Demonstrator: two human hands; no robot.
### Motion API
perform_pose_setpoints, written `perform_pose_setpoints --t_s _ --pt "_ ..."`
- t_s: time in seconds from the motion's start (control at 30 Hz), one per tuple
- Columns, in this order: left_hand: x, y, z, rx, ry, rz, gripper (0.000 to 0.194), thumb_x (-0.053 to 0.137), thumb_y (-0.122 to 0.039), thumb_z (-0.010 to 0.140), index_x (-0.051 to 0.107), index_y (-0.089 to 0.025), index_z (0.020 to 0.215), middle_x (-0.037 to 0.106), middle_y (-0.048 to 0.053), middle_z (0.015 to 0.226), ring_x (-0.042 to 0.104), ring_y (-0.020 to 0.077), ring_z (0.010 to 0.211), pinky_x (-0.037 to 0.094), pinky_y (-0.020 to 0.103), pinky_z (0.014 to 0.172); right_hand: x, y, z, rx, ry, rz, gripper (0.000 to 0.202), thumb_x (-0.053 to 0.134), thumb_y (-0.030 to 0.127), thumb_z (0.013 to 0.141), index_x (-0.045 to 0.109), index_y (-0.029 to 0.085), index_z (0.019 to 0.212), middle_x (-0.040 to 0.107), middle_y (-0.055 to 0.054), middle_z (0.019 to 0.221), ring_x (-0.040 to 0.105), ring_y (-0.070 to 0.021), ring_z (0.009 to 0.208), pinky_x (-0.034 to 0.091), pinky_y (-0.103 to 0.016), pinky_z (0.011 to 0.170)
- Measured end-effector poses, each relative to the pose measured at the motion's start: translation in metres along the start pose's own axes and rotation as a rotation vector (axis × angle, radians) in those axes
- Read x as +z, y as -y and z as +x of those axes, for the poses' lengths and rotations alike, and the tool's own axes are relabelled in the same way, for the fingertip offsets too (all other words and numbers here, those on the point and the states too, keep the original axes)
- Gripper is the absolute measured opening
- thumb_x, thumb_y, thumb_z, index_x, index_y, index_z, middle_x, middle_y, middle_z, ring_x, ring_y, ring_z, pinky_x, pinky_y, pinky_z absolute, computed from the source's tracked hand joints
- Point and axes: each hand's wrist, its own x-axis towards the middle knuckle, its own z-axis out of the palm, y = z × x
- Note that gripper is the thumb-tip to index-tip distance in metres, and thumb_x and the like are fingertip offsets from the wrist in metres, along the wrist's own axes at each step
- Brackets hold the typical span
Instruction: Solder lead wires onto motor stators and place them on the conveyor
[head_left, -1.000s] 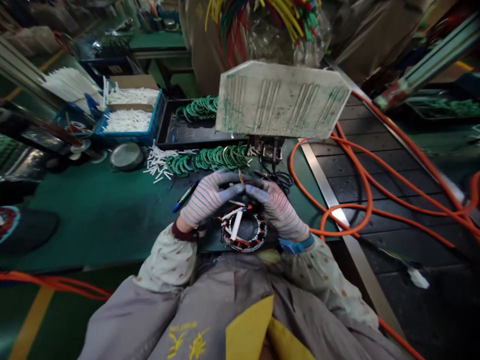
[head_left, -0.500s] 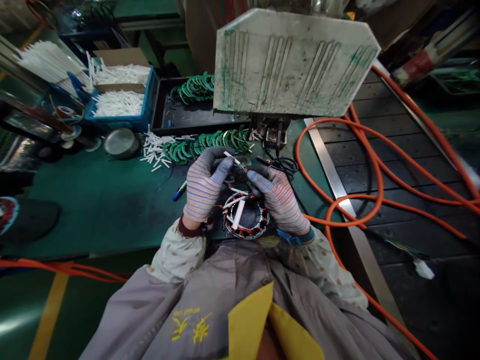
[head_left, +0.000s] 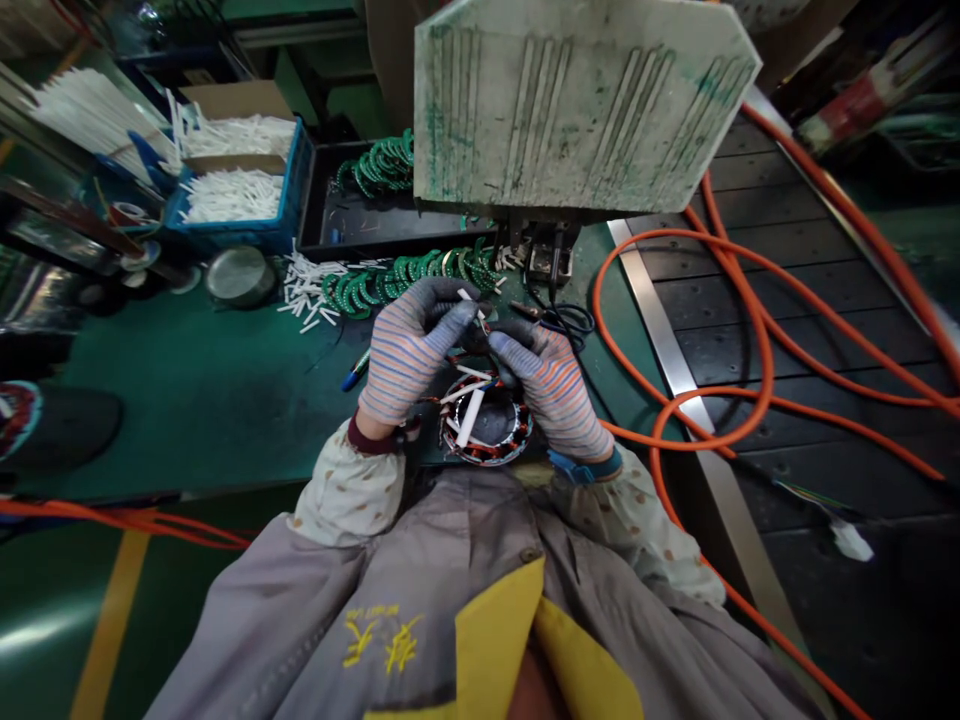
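I hold one white tube; along the bench's near edge I count two wound rings, toward its far edge one tin, one black tray.

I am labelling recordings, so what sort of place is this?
Probably a motor workshop: a wound stator, short white tubes and crescent-shaped circuit boards lie on the workbench.
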Motion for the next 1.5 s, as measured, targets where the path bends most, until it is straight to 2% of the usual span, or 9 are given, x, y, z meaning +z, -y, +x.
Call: perform_pose_setpoints --t_s 0.17,0.53,0.73,0.87,0.97,1.17,1.3,1.5 --pt "-0.009 -0.002 0.008 -0.029 0.078 -0.031 0.047 0.088 -0.071 0.106 0.082 -0.025 0.114 0.089 0.006 0.107 0.086 0.028 0.101 0.072 0.038 0.094 0.001 -0.001 0.001 -0.022 -0.013 -0.028 0.058 0.103 0.08 0.081 0.088 0.025 0.095 0.056 0.004 0.069 0.06 -0.0195 0.079 0.059 -0.035 0.078" --pt "-0.007 -0.003 0.01 0.012 0.019 0.071 0.05 0.085 -0.075 0.107 0.079 -0.025 0.102 0.085 0.004 0.097 0.08 0.0231 0.088 0.069 0.034 0.082 0.002 -0.003 -0.002 -0.027 -0.046 -0.03 0.051 0.101 0.073 0.087 0.089 0.026 0.101 0.066 0.001 0.077 0.067 -0.0208 0.086 0.063 -0.036 0.083" --pt "-0.01 0.001 0.01 0.048 0.026 0.022 0.062 0.086 -0.089 0.102 0.079 -0.027 0.102 0.084 0.003 0.094 0.081 0.0242 0.085 0.068 0.035 0.077 0.0 -0.006 -0.001 -0.039 -0.048 -0.042 0.05 0.101 0.071 0.089 0.089 0.024 0.099 0.066 0.003 0.074 0.069 -0.0197 0.084 0.064 -0.036 0.085" --pt "-0.012 0.004 0.005 0.082 0.008 0.043 0.058 0.086 -0.085 0.105 0.081 -0.028 0.104 0.086 0.004 0.1 0.083 0.0258 0.091 0.071 0.038 0.084 0.001 -0.009 0.001 -0.055 -0.054 -0.057 0.049 0.1 0.071 0.089 0.089 0.025 0.1 0.064 0.003 0.071 0.07 -0.0207 0.083 0.067 -0.038 0.085" --pt "-0.01 0.005 0.0 0.094 -0.011 0.032 0.055 0.085 -0.083 0.108 0.081 -0.028 0.106 0.087 0.004 0.102 0.085 0.0266 0.095 0.072 0.04 0.087 0.003 -0.01 0.0 -0.058 -0.065 -0.041 0.049 0.1 0.071 0.089 0.091 0.025 0.105 0.068 0.003 0.072 0.074 -0.0224 0.085 0.069 -0.04 0.086" --pt "-0.006 0.003 -0.009 0.055 -0.03 -0.051 0.051 0.086 -0.079 0.11 0.083 -0.029 0.114 0.09 0.004 0.109 0.088 0.0262 0.096 0.073 0.04 0.089 0.002 -0.012 -0.001 -0.044 -0.086 -0.033 0.053 0.102 0.073 0.087 0.092 0.025 0.107 0.082 0.0 0.086 0.079 -0.0231 0.09 0.072 -0.04 0.089" --pt "-0.003 0.0 -0.012 0.04 -0.051 -0.035 0.05 0.089 -0.079 0.107 0.086 -0.029 0.111 0.093 0.004 0.11 0.089 0.0268 0.1 0.074 0.04 0.094 0.001 -0.014 -0.001 -0.074 -0.066 -0.046 0.048 0.099 0.069 0.094 0.092 0.025 0.11 0.085 -0.002 0.093 0.082 -0.0245 0.096 0.072 -0.041 0.093" --pt "0.003 0.001 -0.011 0.091 -0.098 -0.071 0.042 0.092 -0.071 0.109 0.091 -0.029 0.114 0.093 0.002 0.108 0.088 0.0249 0.098 0.073 0.038 0.092 -0.001 -0.016 0.001 -0.093 -0.033 -0.094 0.046 0.094 0.068 0.097 0.093 0.026 0.114 0.089 -0.005 0.106 0.084 -0.0282 0.107 0.073 -0.045 0.099"
